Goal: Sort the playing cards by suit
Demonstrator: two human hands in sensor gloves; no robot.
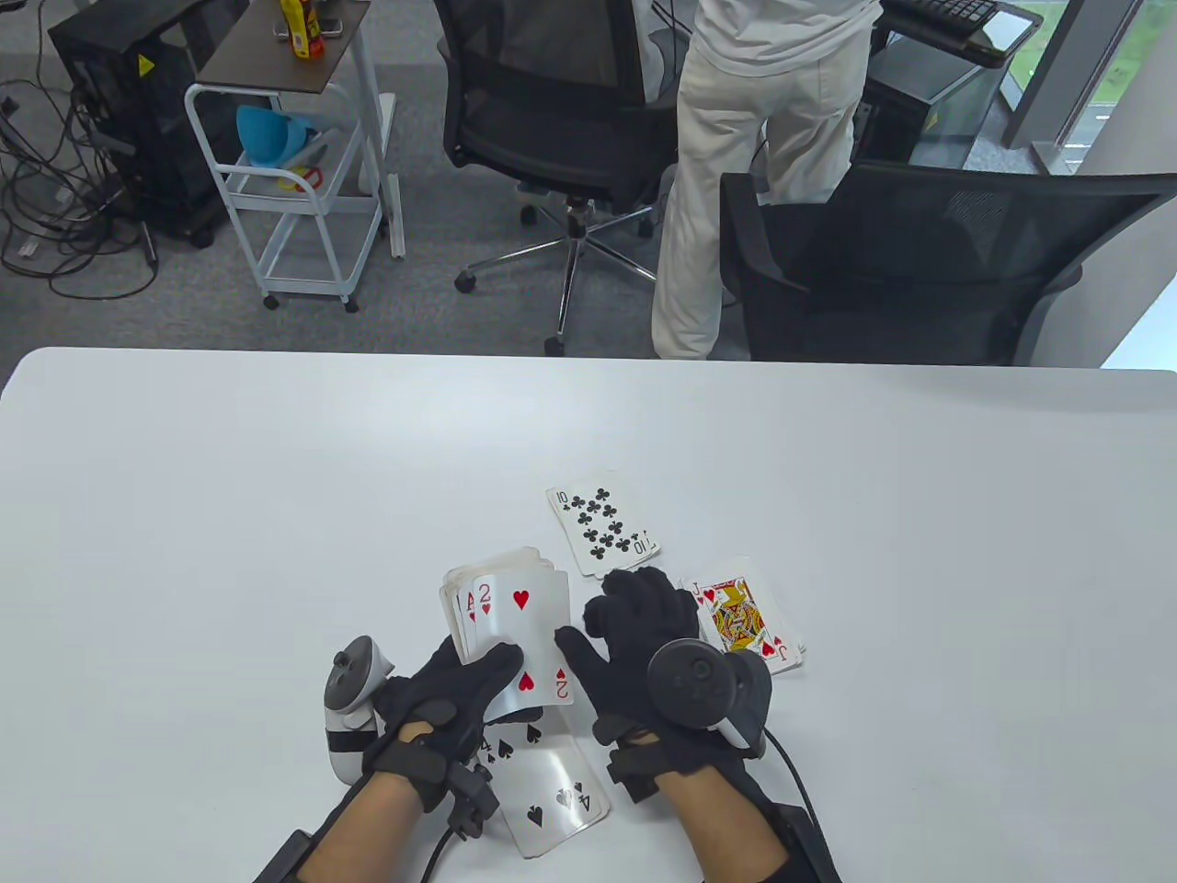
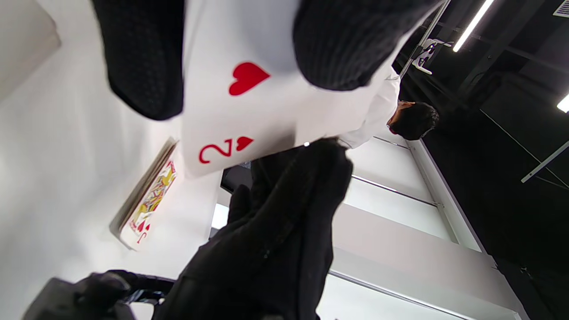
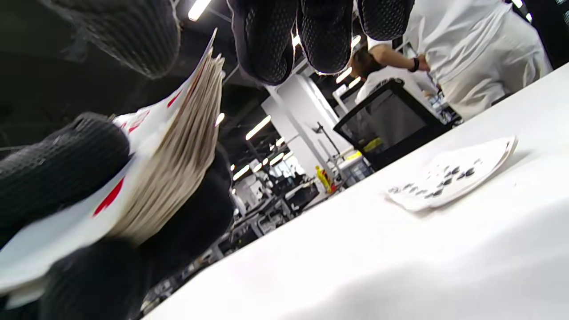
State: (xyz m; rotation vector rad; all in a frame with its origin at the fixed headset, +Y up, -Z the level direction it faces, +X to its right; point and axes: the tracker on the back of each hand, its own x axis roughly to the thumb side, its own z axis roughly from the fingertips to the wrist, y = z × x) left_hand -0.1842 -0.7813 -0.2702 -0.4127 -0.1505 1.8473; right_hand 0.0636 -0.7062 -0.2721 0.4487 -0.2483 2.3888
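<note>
My left hand (image 1: 464, 685) holds a face-up deck of cards (image 1: 501, 598) above the table, with its thumb on the top card, the 2 of hearts (image 1: 529, 635). That card is slid a little to the right off the deck. My right hand (image 1: 593, 621) pinches its right edge, thumb on the face and fingers curled behind. In the left wrist view the 2 of hearts (image 2: 249, 102) lies under my left thumb (image 2: 142, 58). In the right wrist view the deck (image 3: 178, 146) shows edge-on.
Three face-up piles lie on the white table (image 1: 230, 515): the 10 of clubs (image 1: 602, 529) behind the hands, the jack of hearts (image 1: 745, 625) at the right, and the 4 of spades (image 1: 552, 791) under my wrists. Office chairs (image 1: 901, 267) and a standing person (image 1: 754, 138) are beyond the far edge.
</note>
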